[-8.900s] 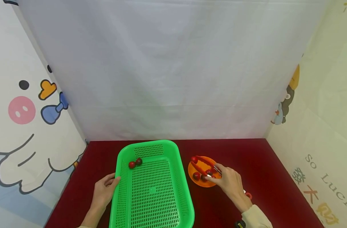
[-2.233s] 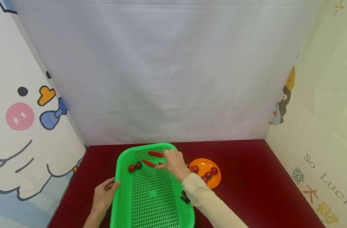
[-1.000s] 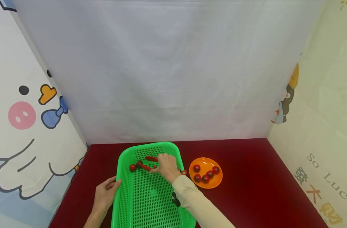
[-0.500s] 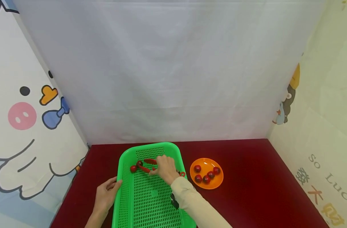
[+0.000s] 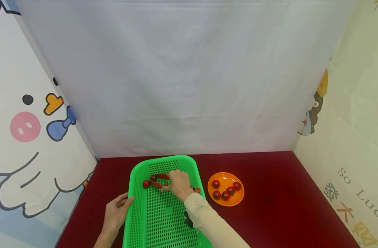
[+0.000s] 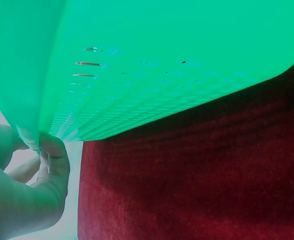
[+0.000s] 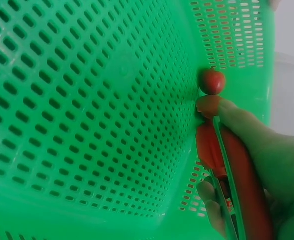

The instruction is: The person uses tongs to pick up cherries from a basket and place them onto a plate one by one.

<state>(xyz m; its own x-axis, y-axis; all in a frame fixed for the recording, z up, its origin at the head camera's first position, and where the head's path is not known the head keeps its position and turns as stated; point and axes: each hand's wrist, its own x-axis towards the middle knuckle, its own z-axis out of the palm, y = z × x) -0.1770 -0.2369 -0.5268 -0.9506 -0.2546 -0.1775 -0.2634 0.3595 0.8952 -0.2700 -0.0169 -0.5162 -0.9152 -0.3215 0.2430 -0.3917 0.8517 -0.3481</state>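
Note:
My left hand [image 5: 116, 213] pinches the left rim of a green perforated basket [image 5: 131, 186]; in the left wrist view, the thumb and fingers of that hand [image 6: 46, 182] grip the basket's edge [image 6: 136, 30]. My right hand [image 5: 180, 184] holds red-armed tongs [image 5: 163, 176] low inside the basket, toward its far left corner. The tong tips lie on either side of a dark red round fruit [image 5: 153, 177]. Right beside it sits a brighter red fruit [image 5: 146, 184]. In the right wrist view, the tongs [image 7: 244, 185] mostly hide the darker fruit, with the red fruit [image 7: 212, 81] just beyond the tips.
An orange plate [image 5: 224, 181] with several small dark red fruits [image 5: 226, 195] stands right of the basket. Both rest on a dark red tabletop [image 5: 269, 193]. A white curtain [image 5: 189, 86] closes the back, and printed panels flank both sides.
My right hand has carried the tongs from over the orange plate into the basket, then lower and leftward until the spread tips came together around the dark fruit. My left hand stays on the rim.

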